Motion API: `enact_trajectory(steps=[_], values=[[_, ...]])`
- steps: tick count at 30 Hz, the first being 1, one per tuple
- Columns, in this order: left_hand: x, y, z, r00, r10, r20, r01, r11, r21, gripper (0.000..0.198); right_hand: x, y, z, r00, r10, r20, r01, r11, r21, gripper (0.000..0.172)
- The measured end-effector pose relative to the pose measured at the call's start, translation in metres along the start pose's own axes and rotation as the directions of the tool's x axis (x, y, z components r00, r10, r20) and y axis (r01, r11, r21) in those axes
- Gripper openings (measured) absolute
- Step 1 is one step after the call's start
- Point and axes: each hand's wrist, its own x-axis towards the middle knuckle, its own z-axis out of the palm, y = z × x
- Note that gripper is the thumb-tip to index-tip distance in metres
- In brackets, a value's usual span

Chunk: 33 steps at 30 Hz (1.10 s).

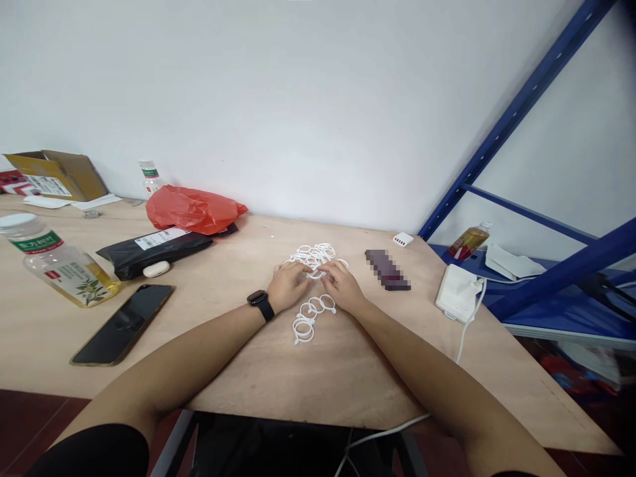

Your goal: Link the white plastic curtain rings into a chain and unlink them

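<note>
Both hands are down on the wooden table, meeting at the middle of the view. The left hand, a dark watch on its wrist, has its fingers curled in toward the right hand. Between the two sets of fingertips sits a white plastic ring, and each hand looks to be pinching it, though the rings are small here and the exact hold is hard to read.

At 12 o'clock from the hands, just beyond the fingertips, lies a loose heap of white rings. At 6 o'clock, right under the wrists, a short linked chain of rings runs back toward the person.

Out at 9 o'clock, a dark phone lies flat, and farther left a clear bottle of yellow drink lies on its side. At 10 o'clock there is a black parcel with a white label, a red plastic bag behind it and a cardboard box at the far corner.

At 3 o'clock, a white charger block sits near the table edge, its cable trailing down. Beyond it rises a blue metal rack.
</note>
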Motion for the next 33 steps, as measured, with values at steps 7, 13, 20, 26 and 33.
enact_trajectory(steps=[7,13,20,26,33], values=[[0.001,-0.002,0.002,0.992,0.124,0.028,-0.119,0.984,-0.132,0.014,-0.001,0.003,0.001,0.998,0.056,-0.013,-0.056,0.998,0.001,0.036],[0.002,-0.005,0.004,0.977,0.208,0.044,-0.196,0.963,-0.187,0.018,0.0,-0.001,-0.001,0.998,-0.044,0.039,0.043,0.998,0.035,0.048],[0.002,0.0,0.001,0.966,0.254,0.049,-0.238,0.947,-0.214,0.016,-0.001,0.0,0.0,0.998,0.029,0.062,-0.033,0.997,0.075,0.057],[0.001,0.002,-0.001,0.961,0.266,0.076,-0.242,0.942,-0.232,0.014,0.0,-0.002,0.0,0.99,0.008,0.141,-0.028,0.99,0.141,0.061],[0.001,0.004,-0.001,0.952,0.295,0.084,-0.269,0.935,-0.229,0.019,0.0,-0.007,-0.001,0.988,0.107,0.109,-0.12,0.986,0.116,0.02]])
